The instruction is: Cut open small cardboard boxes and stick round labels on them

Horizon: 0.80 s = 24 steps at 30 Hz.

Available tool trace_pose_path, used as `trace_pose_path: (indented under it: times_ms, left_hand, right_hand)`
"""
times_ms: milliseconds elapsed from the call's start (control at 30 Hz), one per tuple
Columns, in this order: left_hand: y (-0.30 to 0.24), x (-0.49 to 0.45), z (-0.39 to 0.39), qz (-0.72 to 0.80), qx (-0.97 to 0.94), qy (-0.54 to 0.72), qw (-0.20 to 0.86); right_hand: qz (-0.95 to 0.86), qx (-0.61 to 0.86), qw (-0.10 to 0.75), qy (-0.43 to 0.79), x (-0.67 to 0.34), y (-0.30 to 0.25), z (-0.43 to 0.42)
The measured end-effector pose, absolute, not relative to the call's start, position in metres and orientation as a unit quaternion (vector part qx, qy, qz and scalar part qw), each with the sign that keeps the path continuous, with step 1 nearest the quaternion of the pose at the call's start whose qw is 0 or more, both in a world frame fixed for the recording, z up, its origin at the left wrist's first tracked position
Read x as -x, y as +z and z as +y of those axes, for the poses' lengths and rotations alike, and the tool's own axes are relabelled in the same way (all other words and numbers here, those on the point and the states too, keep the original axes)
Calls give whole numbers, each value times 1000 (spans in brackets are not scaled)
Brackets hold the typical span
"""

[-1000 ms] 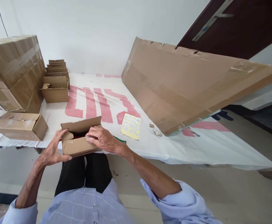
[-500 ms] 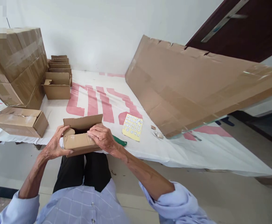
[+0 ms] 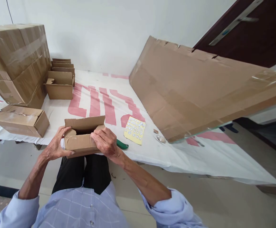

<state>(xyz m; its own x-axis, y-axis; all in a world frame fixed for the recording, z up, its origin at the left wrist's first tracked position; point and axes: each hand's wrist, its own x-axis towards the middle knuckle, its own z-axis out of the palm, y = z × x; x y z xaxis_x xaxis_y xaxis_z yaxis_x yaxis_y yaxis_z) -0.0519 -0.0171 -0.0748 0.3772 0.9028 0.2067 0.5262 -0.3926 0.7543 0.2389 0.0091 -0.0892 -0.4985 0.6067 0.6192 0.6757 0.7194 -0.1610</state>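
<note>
In the head view, a small cardboard box [image 3: 81, 139] with its lid flap raised sits at the table's near edge [image 3: 152, 158], gripped between the left hand [image 3: 56, 145] and right hand [image 3: 107, 142], a green-handled tool [image 3: 122, 145] just beside.

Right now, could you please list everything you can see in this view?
cover: one, white with red letters, over the table
held box: one, brown, at the cover's near edge
shut box: one, brown, left
cartons: at least two, brown, stacked far left
open boxes: several, brown, rowed by the wall
cardboard sheet: one, brown, slanting at right
sticker sheet: one, yellow, middle
handle: one, green, right of held box
door: one, dark brown, top right
left hand: holds held box's left end
right hand: holds its right end
</note>
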Motion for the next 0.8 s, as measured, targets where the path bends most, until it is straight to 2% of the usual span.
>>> trace_pose_path:
  times_ms: [267, 533, 667, 800]
  left_hand:
    - [-74, 53, -19, 448, -784, 309, 298]
    - [-77, 51, -19, 455, -783, 313, 287]
    - [-77, 50, -19, 457, -779, 316, 291]
    - [-78, 49, -19, 455, -771, 325, 304]
  right_hand:
    - [-861, 389, 328, -23, -236, -89, 10]
    - [-830, 356, 426, 55, -240, -86, 7]
    - [-851, 345, 387, 86, -232, -73, 7]
    - [-883, 339, 295, 136, -215, -62, 6]
